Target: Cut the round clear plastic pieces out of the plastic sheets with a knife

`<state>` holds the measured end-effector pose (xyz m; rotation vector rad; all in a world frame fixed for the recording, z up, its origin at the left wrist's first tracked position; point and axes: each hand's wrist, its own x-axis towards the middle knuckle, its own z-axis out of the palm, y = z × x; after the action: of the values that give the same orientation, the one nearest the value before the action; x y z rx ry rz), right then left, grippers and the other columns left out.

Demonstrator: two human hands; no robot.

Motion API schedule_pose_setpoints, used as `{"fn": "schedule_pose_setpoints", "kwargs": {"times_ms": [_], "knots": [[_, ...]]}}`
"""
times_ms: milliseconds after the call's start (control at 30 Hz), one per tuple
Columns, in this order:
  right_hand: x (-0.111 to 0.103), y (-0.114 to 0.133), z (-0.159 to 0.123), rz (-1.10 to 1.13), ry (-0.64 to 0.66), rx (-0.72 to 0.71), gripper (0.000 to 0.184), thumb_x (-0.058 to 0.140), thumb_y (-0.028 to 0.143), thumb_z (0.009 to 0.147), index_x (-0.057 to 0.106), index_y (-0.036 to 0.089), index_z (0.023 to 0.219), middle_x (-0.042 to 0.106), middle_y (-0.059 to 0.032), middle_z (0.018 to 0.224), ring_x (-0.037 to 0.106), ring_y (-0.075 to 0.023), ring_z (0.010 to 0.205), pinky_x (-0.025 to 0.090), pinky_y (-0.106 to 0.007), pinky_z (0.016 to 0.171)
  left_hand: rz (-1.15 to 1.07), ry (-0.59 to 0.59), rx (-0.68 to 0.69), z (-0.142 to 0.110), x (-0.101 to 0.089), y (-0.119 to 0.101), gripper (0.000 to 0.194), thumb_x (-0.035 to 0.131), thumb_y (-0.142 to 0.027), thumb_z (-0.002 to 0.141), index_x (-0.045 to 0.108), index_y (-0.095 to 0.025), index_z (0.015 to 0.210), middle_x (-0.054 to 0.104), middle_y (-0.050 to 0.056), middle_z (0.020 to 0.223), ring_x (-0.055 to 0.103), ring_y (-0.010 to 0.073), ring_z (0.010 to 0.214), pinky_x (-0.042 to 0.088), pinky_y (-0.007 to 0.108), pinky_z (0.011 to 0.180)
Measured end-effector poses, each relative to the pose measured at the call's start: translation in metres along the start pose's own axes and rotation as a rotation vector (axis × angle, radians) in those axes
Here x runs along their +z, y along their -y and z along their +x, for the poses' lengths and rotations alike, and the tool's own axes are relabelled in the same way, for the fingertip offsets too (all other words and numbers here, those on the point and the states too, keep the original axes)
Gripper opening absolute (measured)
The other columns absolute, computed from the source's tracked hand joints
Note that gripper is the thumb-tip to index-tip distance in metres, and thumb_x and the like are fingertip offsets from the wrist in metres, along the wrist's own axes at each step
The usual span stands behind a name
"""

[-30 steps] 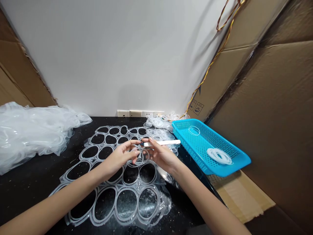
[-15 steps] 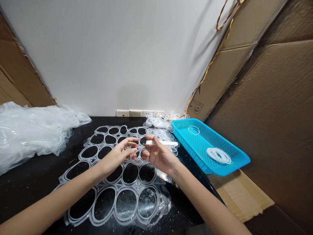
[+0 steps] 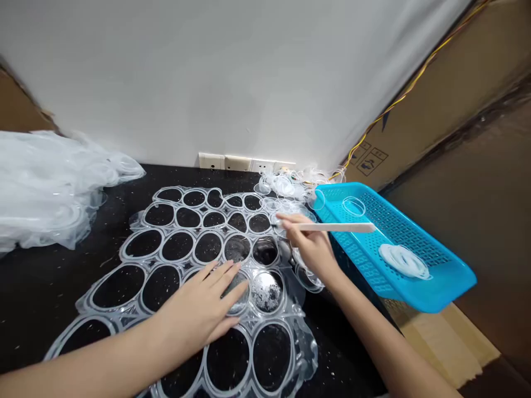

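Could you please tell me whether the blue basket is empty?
Not empty: the blue plastic basket holds a white coil of rings and one clear ring.

Small workshop corner, set up for piecework. I work at a black-topped bench (image 3: 53,309) pushed against a white wall (image 3: 207,72), with wall sockets (image 3: 244,163) just above its back edge. Cardboard sheets (image 3: 468,166) line the right side. Clear plastic offcuts (image 3: 50,188) heap at the bench's left edge; a blue perforated basket (image 3: 415,296) overhangs its right edge.
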<state>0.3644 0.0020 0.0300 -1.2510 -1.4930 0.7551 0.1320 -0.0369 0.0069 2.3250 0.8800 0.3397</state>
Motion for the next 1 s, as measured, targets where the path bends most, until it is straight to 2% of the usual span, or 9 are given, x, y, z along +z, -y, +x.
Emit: {"fn": "schedule_pose_setpoints", "kwargs": {"times_ms": [67,167,267,367,433,567,767,933,1000], "knots": [[0.012,-0.003,-0.003,-0.024,0.137,0.001,0.012,0.064,0.029,0.078,0.072,0.024,0.084,0.065,-0.0037,0.079,0.056,-0.0163,0.075,0.044,-0.032,0.070,0.208,-0.008,0.087,-0.004,0.010,0.006,0.050,0.061,-0.033,0.078,0.053,-0.015,0.124,0.037,0.022,0.137,0.036,0.0376,0.127,0.025,0.054,0.103],[0.027,-0.003,-0.008,0.020,0.294,0.018,0.010,0.062,0.027,0.079,0.072,0.023,0.079,0.066,-0.0041,0.077,0.060,-0.0173,0.073,0.046,-0.032,0.067,0.424,-0.071,0.218,-0.009,0.018,0.010,0.056,0.061,-0.040,0.078,0.051,-0.012,0.126,0.042,0.026,0.132,0.040,0.0398,0.123,0.033,0.052,0.097],[0.036,-0.003,-0.011,0.016,0.384,0.023,0.010,0.061,0.025,0.081,0.071,0.023,0.082,0.066,-0.0040,0.077,0.060,-0.0167,0.072,0.047,-0.031,0.066,0.427,-0.097,0.268,-0.011,0.022,0.011,0.062,0.063,-0.042,0.076,0.050,-0.010,0.127,0.047,0.028,0.127,0.044,0.0431,0.118,0.036,0.053,0.093],[0.040,-0.005,-0.013,-0.004,0.465,0.038,0.012,0.060,0.023,0.082,0.071,0.024,0.087,0.067,-0.0040,0.079,0.060,-0.0165,0.073,0.047,-0.031,0.066,0.380,-0.078,0.247,-0.013,0.024,0.013,0.065,0.063,-0.043,0.074,0.047,-0.014,0.130,0.049,0.024,0.127,0.046,0.0433,0.117,0.036,0.056,0.092],[0.041,-0.005,-0.014,-0.010,0.485,0.062,0.012,0.060,0.022,0.083,0.071,0.025,0.087,0.067,-0.0039,0.079,0.061,-0.0164,0.073,0.048,-0.030,0.066,0.378,-0.082,0.244,-0.014,0.025,0.014,0.067,0.063,-0.044,0.073,0.046,-0.015,0.130,0.049,0.023,0.127,0.045,0.0427,0.118,0.036,0.056,0.092],[0.040,-0.004,-0.015,-0.035,0.492,0.044,0.016,0.059,0.018,0.083,0.071,0.025,0.092,0.068,-0.0035,0.080,0.062,-0.0157,0.072,0.048,-0.028,0.063,0.398,-0.124,0.270,-0.014,0.026,0.012,0.074,0.068,-0.047,0.068,0.047,-0.010,0.129,0.048,0.026,0.125,0.046,0.0450,0.116,0.036,0.055,0.091],[0.040,-0.002,-0.016,-0.045,0.462,0.014,0.016,0.059,0.015,0.083,0.070,0.025,0.090,0.068,-0.0030,0.078,0.062,-0.0146,0.069,0.049,-0.027,0.059,0.282,-0.132,0.234,-0.014,0.028,0.012,0.078,0.067,-0.045,0.072,0.038,-0.010,0.136,0.045,0.024,0.129,0.041,0.0450,0.120,0.034,0.053,0.091],[0.042,-0.005,-0.017,-0.093,0.501,-0.037,0.014,0.057,0.014,0.085,0.068,0.021,0.090,0.068,-0.0034,0.079,0.062,-0.0133,0.071,0.050,-0.025,0.062,0.552,-0.200,0.305,-0.009,0.021,0.007,0.071,0.064,-0.055,0.066,0.053,-0.011,0.121,0.056,0.023,0.119,0.051,0.0438,0.110,0.028,0.050,0.089],[0.042,-0.004,-0.018,-0.131,0.515,-0.093,0.014,0.055,0.014,0.086,0.067,0.018,0.093,0.066,-0.0044,0.079,0.061,-0.0126,0.071,0.050,-0.024,0.062,0.640,-0.222,0.312,-0.007,0.019,0.004,0.066,0.059,-0.060,0.069,0.057,-0.013,0.116,0.060,0.021,0.114,0.054,0.0416,0.105,0.026,0.048,0.088]]}}
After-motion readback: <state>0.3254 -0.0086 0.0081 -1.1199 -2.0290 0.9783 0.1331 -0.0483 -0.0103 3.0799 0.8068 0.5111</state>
